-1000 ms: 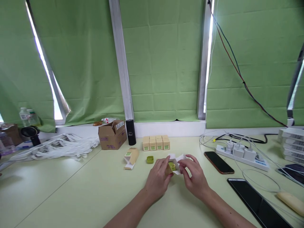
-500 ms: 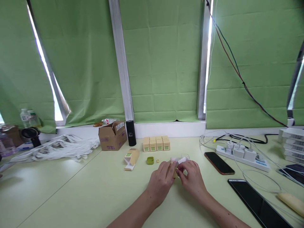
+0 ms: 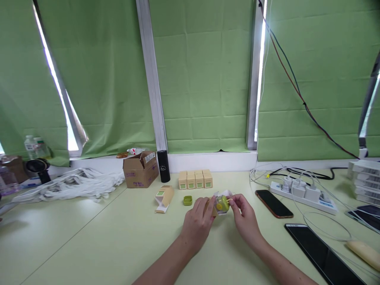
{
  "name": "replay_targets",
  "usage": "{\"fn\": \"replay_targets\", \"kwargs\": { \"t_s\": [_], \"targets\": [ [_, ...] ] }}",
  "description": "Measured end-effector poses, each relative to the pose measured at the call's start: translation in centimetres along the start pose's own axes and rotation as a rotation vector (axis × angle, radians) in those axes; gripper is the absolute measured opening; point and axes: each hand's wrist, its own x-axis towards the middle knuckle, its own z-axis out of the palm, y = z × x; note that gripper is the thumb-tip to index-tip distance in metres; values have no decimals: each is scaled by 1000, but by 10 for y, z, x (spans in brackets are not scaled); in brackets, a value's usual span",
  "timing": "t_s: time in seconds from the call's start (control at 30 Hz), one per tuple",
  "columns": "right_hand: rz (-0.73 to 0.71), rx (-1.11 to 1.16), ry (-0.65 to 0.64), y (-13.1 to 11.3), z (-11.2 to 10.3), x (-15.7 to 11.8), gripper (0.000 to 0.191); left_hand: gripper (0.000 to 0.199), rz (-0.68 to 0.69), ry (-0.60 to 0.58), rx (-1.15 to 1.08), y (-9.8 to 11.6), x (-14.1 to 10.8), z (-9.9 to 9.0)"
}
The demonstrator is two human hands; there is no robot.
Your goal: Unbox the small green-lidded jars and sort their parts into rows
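Observation:
My left hand (image 3: pixel 197 221) is wrapped round a small kraft cardboard box (image 3: pixel 214 212) with white flaps out at its right end. At that end sits a small olive-green object (image 3: pixel 225 202) with a yellow spot and what looks like clear plastic round it; its kind I cannot make out. My right hand (image 3: pixel 242 213) pinches the right side of this green object between thumb and fingertips. Beyond the left hand lies a small square green tray (image 3: pixel 187 200). To its left an opened kraft box (image 3: pixel 164 198) rests on its side, a white flap towards me.
A row of several closed kraft boxes (image 3: pixel 195 180) stands behind, beside a black cylinder (image 3: pixel 163 166) and a brown carton (image 3: pixel 141 170). On the right are a phone (image 3: pixel 273 203), a power strip (image 3: pixel 304 194) with cables, and a tablet (image 3: pixel 323 253). White cables (image 3: pixel 74 186) lie left.
The green object has come into view at the box's open end. My right hand has moved slightly right and up, away from my left. A tiny piece beside the tray no longer shows.

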Motion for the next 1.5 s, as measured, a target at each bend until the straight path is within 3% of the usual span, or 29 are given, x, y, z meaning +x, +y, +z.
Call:
{"fn": "replay_targets", "kwargs": {
  "t_s": [0.2,0.37,0.53,0.67,0.77,1.0,1.23,1.33,1.5],
  "targets": [
    [46,165,144,2,-1,8,38,70,-103,-22,-101,-6,-1,3],
    [163,245,188,-2,-3,10,45,69,-336,24,-321,-16,-1,4],
    [193,269,42,-3,-2,8,46,57,-648,123,-801,-21,1,7],
    [143,114,-123,0,1,4,42,66,-874,222,-1283,-26,6,11],
    [89,-29,-218,5,3,0,39,68,-1002,272,-1494,-30,9,13],
    [-61,-309,-352,6,3,-6,28,45,-1032,304,-1845,-35,7,16],
    [-92,-404,-474,-8,2,-9,21,32,-1054,212,-1916,-31,10,9],
    [-82,-383,-468,-12,0,-9,20,30,-1055,199,-1913,-29,12,4],
    [-2,-220,-334,-18,0,3,30,31,-1023,200,-1917,-27,12,2]
  ]
}}
